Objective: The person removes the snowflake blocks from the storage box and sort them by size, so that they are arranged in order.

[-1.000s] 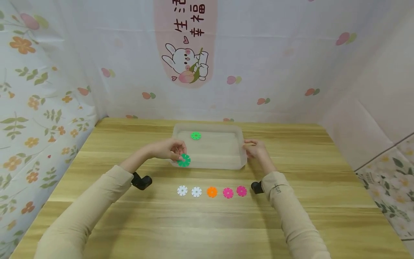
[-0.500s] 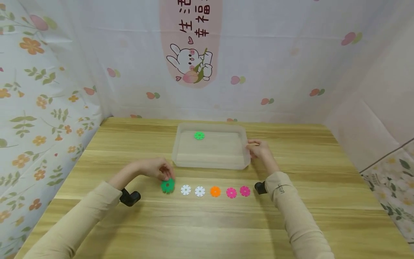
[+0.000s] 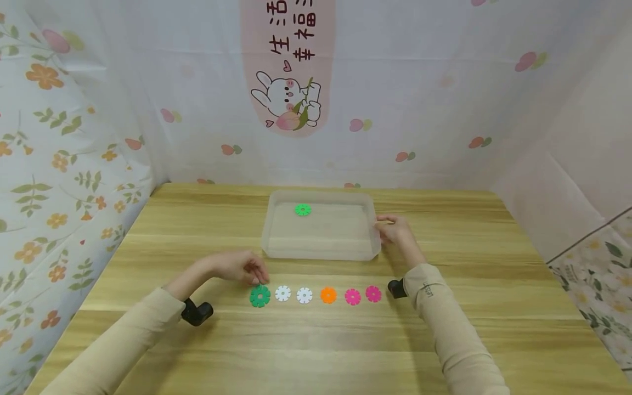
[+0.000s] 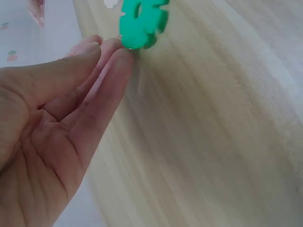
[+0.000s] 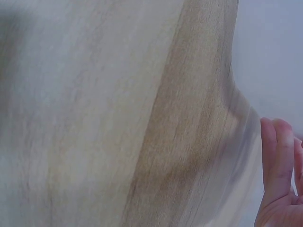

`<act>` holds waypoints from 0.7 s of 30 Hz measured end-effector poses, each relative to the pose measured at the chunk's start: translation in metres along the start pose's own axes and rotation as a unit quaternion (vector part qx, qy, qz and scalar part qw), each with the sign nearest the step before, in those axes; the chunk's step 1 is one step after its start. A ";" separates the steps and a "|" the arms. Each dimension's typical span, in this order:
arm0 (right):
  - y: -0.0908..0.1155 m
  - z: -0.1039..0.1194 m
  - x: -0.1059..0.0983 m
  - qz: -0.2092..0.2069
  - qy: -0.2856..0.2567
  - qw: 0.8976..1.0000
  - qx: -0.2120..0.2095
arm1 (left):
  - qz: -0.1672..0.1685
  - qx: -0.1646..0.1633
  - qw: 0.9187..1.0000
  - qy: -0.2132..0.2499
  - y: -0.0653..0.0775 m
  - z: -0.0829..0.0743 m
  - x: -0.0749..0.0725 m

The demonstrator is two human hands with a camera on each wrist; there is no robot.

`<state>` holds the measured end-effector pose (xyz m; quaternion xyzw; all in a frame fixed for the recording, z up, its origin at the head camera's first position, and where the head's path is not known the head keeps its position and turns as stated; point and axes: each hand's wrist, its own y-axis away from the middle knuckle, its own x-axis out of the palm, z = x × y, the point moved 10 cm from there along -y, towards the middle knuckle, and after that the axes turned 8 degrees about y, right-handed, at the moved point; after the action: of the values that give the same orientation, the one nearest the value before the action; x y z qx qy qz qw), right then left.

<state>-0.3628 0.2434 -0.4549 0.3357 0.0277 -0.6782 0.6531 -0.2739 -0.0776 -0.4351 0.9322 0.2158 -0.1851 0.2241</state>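
Observation:
In the head view my left hand (image 3: 244,267) is at the left end of a row of notched plastic discs. Its fingertips are right at the edge of a dark green snowflake disc (image 3: 260,296), which lies on the table. The left wrist view has the fingers nearly straight, thumb off the green disc (image 4: 142,23). Two white discs (image 3: 283,293), an orange disc (image 3: 328,295) and two pink discs (image 3: 353,297) continue the row rightward. My right hand (image 3: 395,229) holds the right rim of a translucent tray (image 3: 321,253). Inside that tray sits a bright green disc (image 3: 303,210).
A wood-grain table (image 3: 316,351) carries everything. Behind it hangs a printed cloth (image 3: 419,82), with a floral cloth (image 3: 59,164) at the left. Black wrist mounts (image 3: 197,312) stick out from both sleeves.
My left hand has brought the dark green disc from the tray's front left corner to the left end of the row and let go. The right hand stays at the tray.

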 end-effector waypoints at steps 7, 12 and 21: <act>0.000 -0.001 -0.002 -0.009 0.001 1.000 0.001 | -0.036 0.019 0.999 -0.004 -0.015 -0.017 -0.026; 0.002 -0.001 -0.001 -0.012 0.001 1.000 -0.005 | -0.066 0.019 0.997 0.021 -0.034 -0.029 -0.051; 0.003 0.000 -0.003 -0.022 -0.014 1.000 -0.010 | -0.128 0.020 0.991 0.020 -0.070 -0.032 -0.092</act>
<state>-0.3605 0.2456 -0.4523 0.3188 0.0330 -0.6969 0.6415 -0.3766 -0.0348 -0.3913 0.9049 0.3336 -0.1978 0.1753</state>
